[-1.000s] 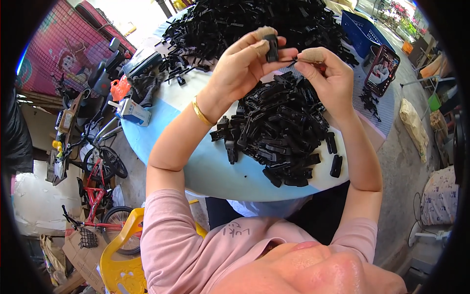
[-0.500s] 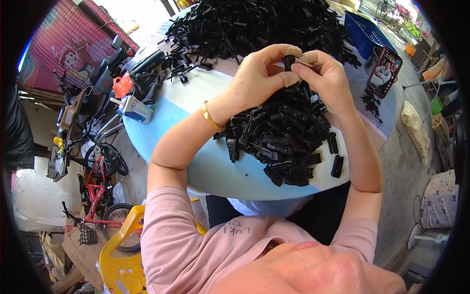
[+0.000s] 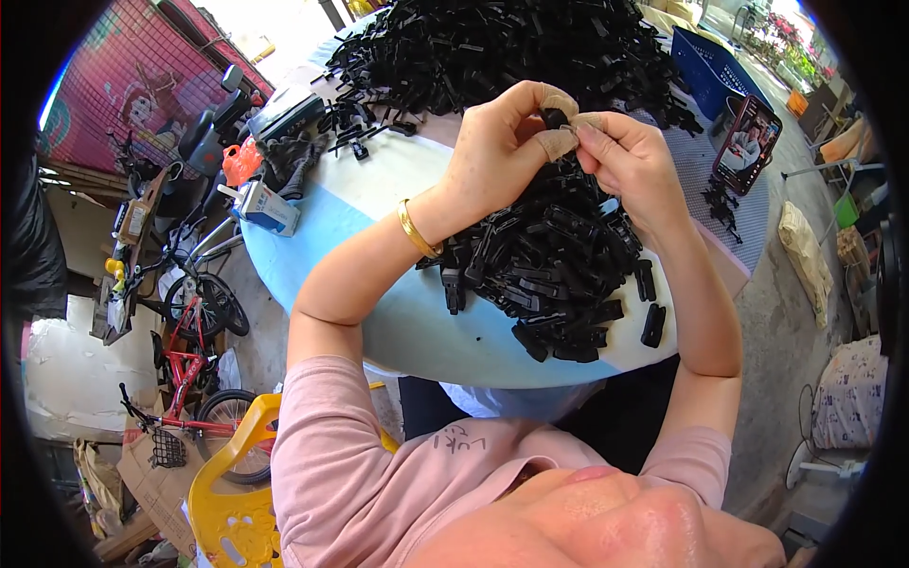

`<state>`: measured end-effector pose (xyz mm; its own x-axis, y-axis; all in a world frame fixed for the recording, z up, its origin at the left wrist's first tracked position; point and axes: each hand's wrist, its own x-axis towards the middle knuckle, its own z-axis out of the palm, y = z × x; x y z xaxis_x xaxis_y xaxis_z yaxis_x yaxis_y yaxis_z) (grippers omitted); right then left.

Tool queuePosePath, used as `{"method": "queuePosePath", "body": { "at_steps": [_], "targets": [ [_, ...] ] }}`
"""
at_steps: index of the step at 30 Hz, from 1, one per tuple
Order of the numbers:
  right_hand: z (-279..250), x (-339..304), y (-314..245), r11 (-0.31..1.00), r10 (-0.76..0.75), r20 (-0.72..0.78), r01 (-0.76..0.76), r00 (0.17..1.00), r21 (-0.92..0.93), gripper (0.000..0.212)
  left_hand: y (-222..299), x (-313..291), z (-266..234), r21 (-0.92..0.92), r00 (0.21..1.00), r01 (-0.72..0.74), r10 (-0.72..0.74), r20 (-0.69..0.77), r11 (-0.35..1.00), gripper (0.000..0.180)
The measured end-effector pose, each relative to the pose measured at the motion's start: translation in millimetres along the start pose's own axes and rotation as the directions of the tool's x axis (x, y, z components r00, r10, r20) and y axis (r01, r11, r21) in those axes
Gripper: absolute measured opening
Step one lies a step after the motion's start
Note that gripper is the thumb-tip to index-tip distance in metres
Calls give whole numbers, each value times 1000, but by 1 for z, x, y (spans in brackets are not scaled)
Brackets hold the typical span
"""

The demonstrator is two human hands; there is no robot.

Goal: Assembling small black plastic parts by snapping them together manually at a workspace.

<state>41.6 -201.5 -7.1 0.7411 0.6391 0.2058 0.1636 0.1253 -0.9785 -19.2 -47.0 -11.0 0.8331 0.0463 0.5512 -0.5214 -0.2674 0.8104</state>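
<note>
My left hand (image 3: 500, 142), with tan tape wrapped round its fingertips, grips a small black plastic part (image 3: 554, 118) between thumb and forefinger. Against it, my right hand (image 3: 630, 156) is closed in a pinch, its fingertips touching the left thumb. What the right fingers pinch, if anything, is too small to make out. Below both hands lies a heap of black plastic pieces (image 3: 540, 275) near the table's front. A far larger mound of black parts (image 3: 492, 47) covers the back of the table.
The round table (image 3: 407, 331) has a pale blue and white cover. At its right stand a blue basket (image 3: 705, 71) and a propped phone (image 3: 748, 142). A drink carton (image 3: 265, 208) sits at the left edge. A yellow chair (image 3: 237, 511) and red bicycle (image 3: 189, 379) stand to the left.
The left fingers have tipped the black part so that less of it shows. My right fingertips have drawn in against the left thumb. The heaps look the same.
</note>
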Motion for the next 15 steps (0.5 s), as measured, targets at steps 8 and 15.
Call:
{"method": "queuePosePath", "body": {
  "at_steps": [8,15],
  "targets": [
    [-6,4,2,991,-41,77,31,996,129,18,13,5,-7,383,921,-374,387,45,845,27],
    [-37,24,19,968,-122,-185,158,975,193,20,-5,32,-52,106,849,35,-86,522,994,44]
  ]
}}
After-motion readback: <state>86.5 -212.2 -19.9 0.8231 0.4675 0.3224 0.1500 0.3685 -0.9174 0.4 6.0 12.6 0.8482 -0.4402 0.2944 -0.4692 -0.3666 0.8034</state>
